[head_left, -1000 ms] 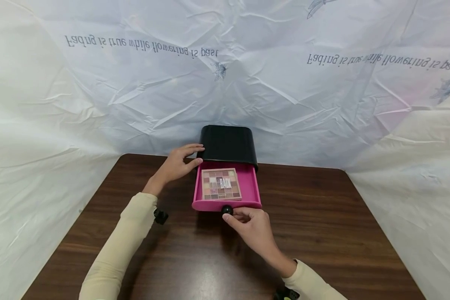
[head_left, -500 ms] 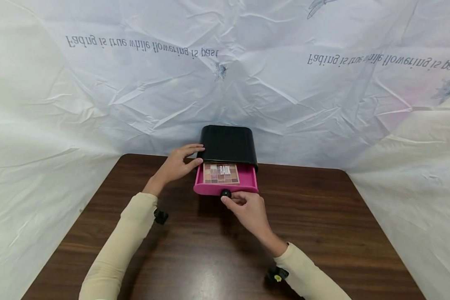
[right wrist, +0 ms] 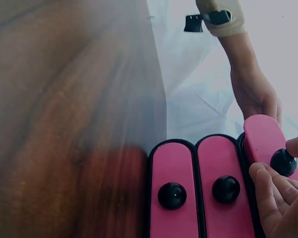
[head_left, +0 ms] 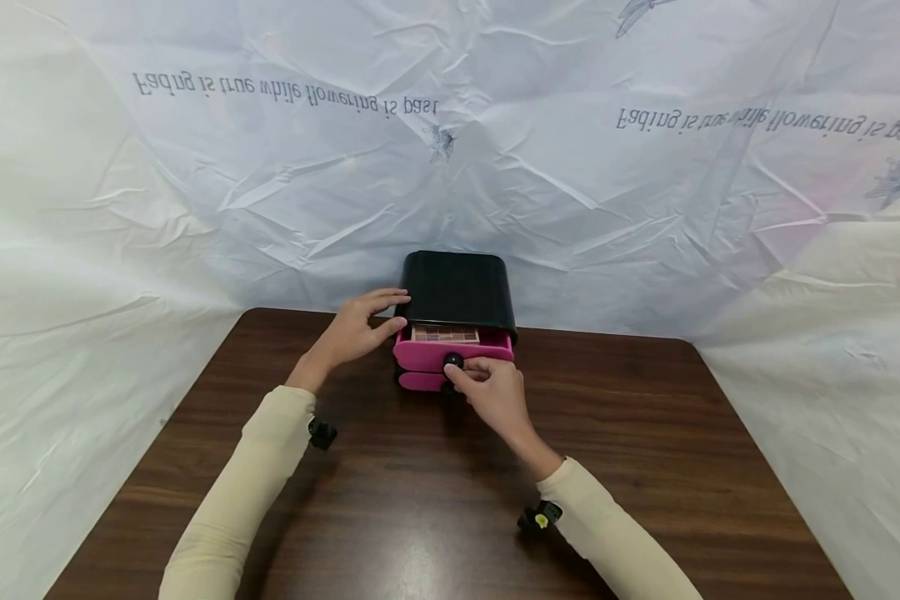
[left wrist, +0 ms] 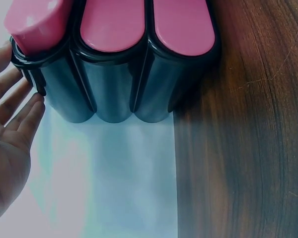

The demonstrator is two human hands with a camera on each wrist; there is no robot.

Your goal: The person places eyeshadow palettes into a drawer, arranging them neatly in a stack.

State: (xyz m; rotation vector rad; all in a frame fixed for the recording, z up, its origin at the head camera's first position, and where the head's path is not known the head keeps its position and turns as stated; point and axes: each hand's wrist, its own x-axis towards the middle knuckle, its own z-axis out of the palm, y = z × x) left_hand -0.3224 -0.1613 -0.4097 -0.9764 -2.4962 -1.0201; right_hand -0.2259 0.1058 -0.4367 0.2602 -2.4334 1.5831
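Observation:
A black drawer box (head_left: pixel 457 287) with three pink drawers stands near the table's far edge. Its top drawer (head_left: pixel 420 356) sticks out a little, and an eyeshadow palette (head_left: pixel 446 334) shows inside, mostly hidden under the box top. With thumb and fingers, my right hand (head_left: pixel 495 396) pinches that drawer's round black knob (right wrist: pixel 283 162). My left hand (head_left: pixel 356 329) rests against the left side of the box, fingers extended, as the left wrist view also shows. The middle drawer (right wrist: pixel 223 208) and bottom drawer (right wrist: pixel 172 213) sit flush in the box.
The box stands on a dark wood-grain table (head_left: pixel 420 500). Behind and around it hangs a wrinkled white sheet (head_left: pixel 330 183) with printed lettering. Small black cameras (head_left: pixel 321 433) are strapped to both wrists.
My right hand has moved away from me, pushing the top drawer most of the way into the box. The palette has slid under the box top with it. My left hand has stayed in place.

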